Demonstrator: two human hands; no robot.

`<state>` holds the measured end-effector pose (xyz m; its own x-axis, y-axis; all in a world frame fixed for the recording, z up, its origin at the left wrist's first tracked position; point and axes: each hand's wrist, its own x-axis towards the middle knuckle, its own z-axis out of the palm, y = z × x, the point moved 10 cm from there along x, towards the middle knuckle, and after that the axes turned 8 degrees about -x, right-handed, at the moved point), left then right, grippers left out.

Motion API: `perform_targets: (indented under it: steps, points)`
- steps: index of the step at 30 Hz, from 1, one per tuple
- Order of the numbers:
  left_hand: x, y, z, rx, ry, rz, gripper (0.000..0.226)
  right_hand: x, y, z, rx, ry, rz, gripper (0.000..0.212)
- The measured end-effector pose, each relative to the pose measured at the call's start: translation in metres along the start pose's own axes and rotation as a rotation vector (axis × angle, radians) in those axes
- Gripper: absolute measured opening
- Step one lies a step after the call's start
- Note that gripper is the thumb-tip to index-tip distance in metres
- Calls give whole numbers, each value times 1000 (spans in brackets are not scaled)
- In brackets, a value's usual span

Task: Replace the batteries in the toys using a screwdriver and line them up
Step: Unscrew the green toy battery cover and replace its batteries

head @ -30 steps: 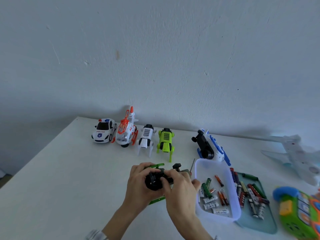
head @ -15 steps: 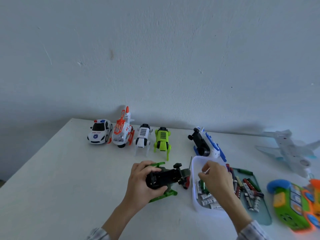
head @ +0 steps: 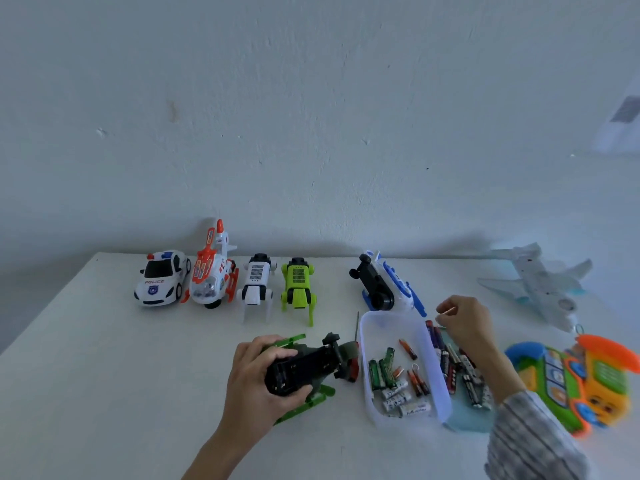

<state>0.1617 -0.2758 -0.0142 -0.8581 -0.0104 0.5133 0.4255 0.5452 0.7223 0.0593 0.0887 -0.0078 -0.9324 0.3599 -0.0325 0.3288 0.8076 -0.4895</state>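
My left hand (head: 252, 379) grips a dark green toy helicopter (head: 311, 367), turned belly-up over the table, its black underside facing me. My right hand (head: 467, 327) hovers above loose batteries (head: 453, 362) on a teal lid (head: 464, 422). Its thumb and forefinger tips are close together; whether something small sits between them cannot be told. A clear plastic box (head: 364, 344) between my hands holds several more batteries. The thin shaft of a screwdriver (head: 356, 325) lies just left of the box.
Along the wall stand a police car (head: 161, 278), an orange-white helicopter (head: 213, 275), a white robot dog (head: 256, 282) and a green one (head: 298, 284). A blue-white helicopter (head: 384, 285) lies on its side. A white plane (head: 540, 285) and a colourful toy phone (head: 575, 379) sit at right.
My right hand left the green helicopter, passed over the clear box and now hovers farther right above the teal lid. My left hand keeps its hold on the toy.
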Motion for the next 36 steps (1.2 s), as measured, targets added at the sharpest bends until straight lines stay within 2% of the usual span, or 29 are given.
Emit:
perform_targets:
  steps: [5, 9, 12, 16, 18, 20, 23, 25, 29, 36]
  points:
    - [4, -9, 1, -27, -25, -39, 53, 23, 9, 32, -156, -169, -29, 22]
    - [6, -11, 2, -45, -27, -48, 52, 34, 19, 50, -273, -163, 21, 21]
    - [5, -10, 1, -37, -22, -40, 52, 39, 29, 59, -273, -170, 68, 21]
    - [2, -8, 1, -41, -23, -41, 52, 35, 27, 40, -116, -76, 110, 10]
    - [3, -8, 1, -45, -19, -48, 51, 26, 13, 19, 4, 3, 61, 10]
    - [4, -8, 1, -45, -12, -56, 51, 8, -7, -3, 237, 45, -26, 15]
    - [4, -8, 1, -45, -2, -71, 53, -18, -35, -23, 591, 12, -126, 17]
    - [4, -8, 1, -45, 0, -84, 55, -32, -52, -25, 719, -41, -172, 15]
    - [5, -8, 0, -46, 2, -103, 55, -60, -81, -20, 830, -102, -216, 19]
    - [4, -6, 1, -67, 5, -110, 47, -125, -138, 42, 685, -255, -365, 21]
